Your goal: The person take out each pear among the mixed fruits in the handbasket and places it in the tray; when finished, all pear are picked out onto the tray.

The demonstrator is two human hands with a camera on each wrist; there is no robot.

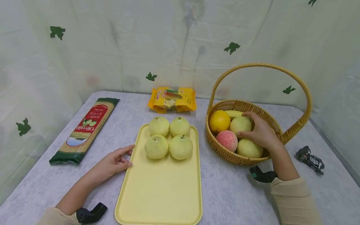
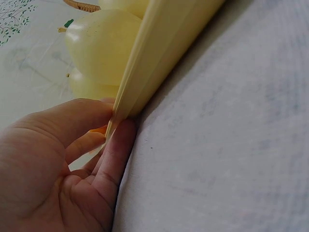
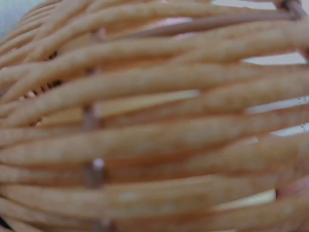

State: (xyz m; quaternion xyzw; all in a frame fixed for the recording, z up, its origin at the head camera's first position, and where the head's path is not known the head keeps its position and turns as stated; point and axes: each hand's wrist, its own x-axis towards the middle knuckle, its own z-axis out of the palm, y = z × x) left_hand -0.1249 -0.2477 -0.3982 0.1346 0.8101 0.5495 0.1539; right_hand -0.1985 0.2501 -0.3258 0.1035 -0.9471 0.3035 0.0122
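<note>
On the table lies a pale yellow tray [image 1: 160,193], with several round pale green pears [image 1: 181,147] grouped at its far end. My left hand [image 1: 112,162] pinches the tray's left rim between thumb and fingers, seen close in the left wrist view. To the right stands a wicker basket [image 1: 225,155] with a tall handle. My right hand [image 1: 261,131] reaches inside it, thumb and fingers curled round a green pear [image 1: 241,124]. Beside that pear are an orange [image 1: 219,121], a peach [image 1: 227,140], a banana [image 1: 234,114] and another pear [image 1: 249,148]. Basket weave fills the right wrist view, hiding the hand there.
A pasta pack [image 1: 85,129] with green ends lies at the left. Behind the tray is a yellow snack packet [image 1: 172,100] with a mango picture. A small black wrapped packet [image 1: 310,159] sits right of the basket. A pale curtain [image 1: 168,40] hangs behind the table.
</note>
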